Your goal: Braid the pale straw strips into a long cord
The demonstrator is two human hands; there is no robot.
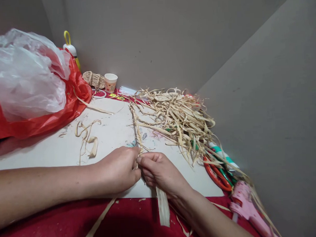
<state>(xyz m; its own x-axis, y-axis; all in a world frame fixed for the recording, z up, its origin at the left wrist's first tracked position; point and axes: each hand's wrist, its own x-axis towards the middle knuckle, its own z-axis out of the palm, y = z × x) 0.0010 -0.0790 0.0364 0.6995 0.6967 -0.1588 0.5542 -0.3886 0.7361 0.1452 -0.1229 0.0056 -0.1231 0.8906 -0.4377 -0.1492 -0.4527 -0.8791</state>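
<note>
Both hands, left (119,169) and right (160,172), meet knuckle-up, fingers pinched shut on the braided straw strand (136,128).

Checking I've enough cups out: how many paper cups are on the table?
1: a paper cup at the far edge by the wall, beside the woven piece. Others may hide behind the bags.
</note>
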